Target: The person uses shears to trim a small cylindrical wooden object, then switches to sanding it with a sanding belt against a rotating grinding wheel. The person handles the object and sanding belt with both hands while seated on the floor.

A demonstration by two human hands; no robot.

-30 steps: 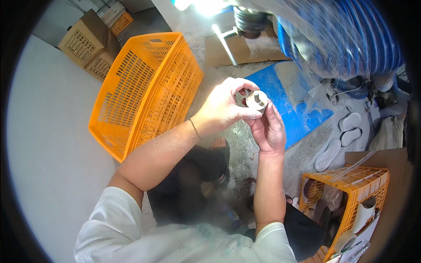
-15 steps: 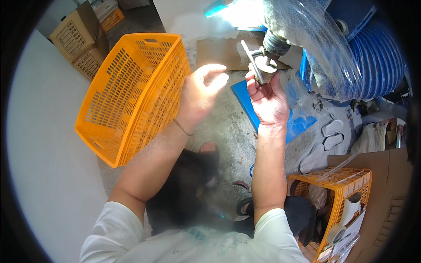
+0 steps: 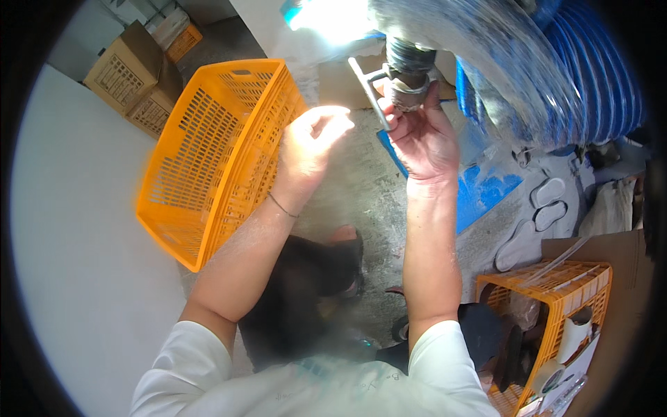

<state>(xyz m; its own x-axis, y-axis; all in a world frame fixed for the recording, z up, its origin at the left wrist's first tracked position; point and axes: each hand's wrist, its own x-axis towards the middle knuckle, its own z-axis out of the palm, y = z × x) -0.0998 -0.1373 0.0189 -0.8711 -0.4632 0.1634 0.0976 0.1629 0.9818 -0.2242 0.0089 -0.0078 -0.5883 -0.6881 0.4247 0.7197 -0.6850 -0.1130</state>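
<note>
My right hand (image 3: 422, 135) is raised with its fingers wrapped round a grey cup-shaped metal bit (image 3: 405, 96), which sits up against a dark drill chuck (image 3: 410, 59). Against the chuck's left side is a T-shaped chuck key (image 3: 368, 90), its bar slanting down to my fingertips. My palm partly hides the bit. To the left, my left hand (image 3: 309, 142) hovers beside the orange crate with curled fingers, thumb and fingertips close together. Whether it holds anything cannot be made out in the glare.
Stacked orange crates (image 3: 215, 153) stand at the left. A bright lamp (image 3: 333, 21) shines at the top. Plastic sheeting (image 3: 479, 55) and ribbed blue hose (image 3: 590, 76) fill the upper right. A blue board (image 3: 483, 198) lies below. Another orange crate (image 3: 556, 281) holds tape at lower right.
My right hand has raised the bit towards the chuck, closing the gap on its shank. My left thumb and fingertips have come closer together. The view has shifted slightly.
</note>
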